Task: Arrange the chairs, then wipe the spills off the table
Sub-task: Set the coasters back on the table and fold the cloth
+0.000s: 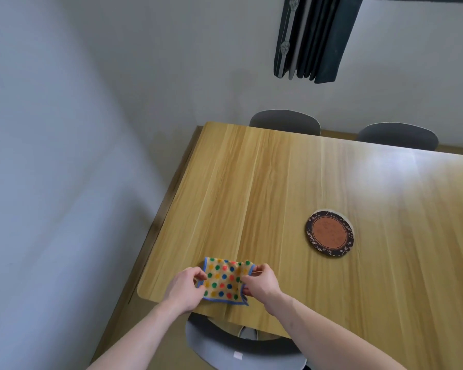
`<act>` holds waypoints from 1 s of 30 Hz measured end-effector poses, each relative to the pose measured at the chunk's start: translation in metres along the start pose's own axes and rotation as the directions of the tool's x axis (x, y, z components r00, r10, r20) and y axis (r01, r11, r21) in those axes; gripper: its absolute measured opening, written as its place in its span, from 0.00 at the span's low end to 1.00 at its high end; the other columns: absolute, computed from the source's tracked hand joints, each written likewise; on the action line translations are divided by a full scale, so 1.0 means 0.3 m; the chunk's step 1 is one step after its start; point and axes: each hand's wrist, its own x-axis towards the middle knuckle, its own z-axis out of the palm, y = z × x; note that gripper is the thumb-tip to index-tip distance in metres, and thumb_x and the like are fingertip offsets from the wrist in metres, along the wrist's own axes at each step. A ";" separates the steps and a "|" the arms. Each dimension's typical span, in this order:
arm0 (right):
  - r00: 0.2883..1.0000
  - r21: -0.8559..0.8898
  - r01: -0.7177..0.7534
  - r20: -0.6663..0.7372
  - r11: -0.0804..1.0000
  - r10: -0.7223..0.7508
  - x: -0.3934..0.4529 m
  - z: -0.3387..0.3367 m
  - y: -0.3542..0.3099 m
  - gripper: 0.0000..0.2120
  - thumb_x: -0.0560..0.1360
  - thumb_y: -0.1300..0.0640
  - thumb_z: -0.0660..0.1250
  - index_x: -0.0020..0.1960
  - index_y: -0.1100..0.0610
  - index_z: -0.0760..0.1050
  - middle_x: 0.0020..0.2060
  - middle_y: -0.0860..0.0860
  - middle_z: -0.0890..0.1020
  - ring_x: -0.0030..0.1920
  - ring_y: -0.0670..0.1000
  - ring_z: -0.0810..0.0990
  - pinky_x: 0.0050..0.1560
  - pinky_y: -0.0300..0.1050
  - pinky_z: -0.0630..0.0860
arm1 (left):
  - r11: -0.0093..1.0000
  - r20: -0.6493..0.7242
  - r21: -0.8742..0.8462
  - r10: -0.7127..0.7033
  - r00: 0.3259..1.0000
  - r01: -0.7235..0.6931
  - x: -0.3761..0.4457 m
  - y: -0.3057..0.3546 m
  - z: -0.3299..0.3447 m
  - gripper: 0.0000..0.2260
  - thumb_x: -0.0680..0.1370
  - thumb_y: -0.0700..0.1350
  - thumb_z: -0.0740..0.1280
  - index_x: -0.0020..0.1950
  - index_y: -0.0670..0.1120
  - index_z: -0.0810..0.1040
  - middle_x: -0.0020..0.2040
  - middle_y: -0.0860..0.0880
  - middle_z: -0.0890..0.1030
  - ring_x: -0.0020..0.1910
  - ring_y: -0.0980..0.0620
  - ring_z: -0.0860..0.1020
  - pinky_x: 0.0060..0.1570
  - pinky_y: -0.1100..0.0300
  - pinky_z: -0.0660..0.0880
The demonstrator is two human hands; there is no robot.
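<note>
Both hands' fingers [198, 275] pinch a dotted cloth [225, 281] on the wooden table [278, 182] by grey walls [64, 156].

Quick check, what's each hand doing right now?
Left hand: pinching the left edge of the dotted cloth.
Right hand: pinching the cloth's right edge.
</note>
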 end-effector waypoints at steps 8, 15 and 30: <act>0.988 -0.020 0.107 0.114 0.994 -0.104 -0.036 0.159 -0.067 0.11 0.74 0.65 0.69 0.54 0.56 0.74 0.53 0.52 0.82 0.48 0.53 0.84 0.45 0.48 0.86 | 0.995 -0.055 -0.049 -0.090 0.994 0.087 -0.010 -0.074 -0.024 0.09 0.76 0.45 0.70 0.52 0.58 0.78 0.55 0.59 0.80 0.51 0.58 0.78 0.54 0.58 0.78; 0.992 -0.281 0.124 0.067 0.951 -0.110 -0.001 0.034 0.039 0.13 0.76 0.58 0.72 0.58 0.51 0.75 0.53 0.45 0.80 0.53 0.47 0.81 0.52 0.47 0.84 | 0.990 0.012 -0.016 -0.141 0.990 0.141 0.050 -0.075 0.032 0.20 0.76 0.46 0.71 0.67 0.53 0.73 0.67 0.54 0.74 0.59 0.54 0.76 0.58 0.56 0.77; 0.994 -0.329 0.082 -0.037 0.941 -0.100 -0.053 -0.191 0.206 0.11 0.76 0.59 0.68 0.58 0.50 0.75 0.53 0.44 0.80 0.48 0.48 0.83 0.46 0.45 0.84 | 0.953 -0.025 0.016 -0.303 0.953 0.303 0.201 0.063 0.153 0.14 0.73 0.56 0.75 0.55 0.52 0.80 0.55 0.52 0.79 0.48 0.52 0.77 0.44 0.58 0.76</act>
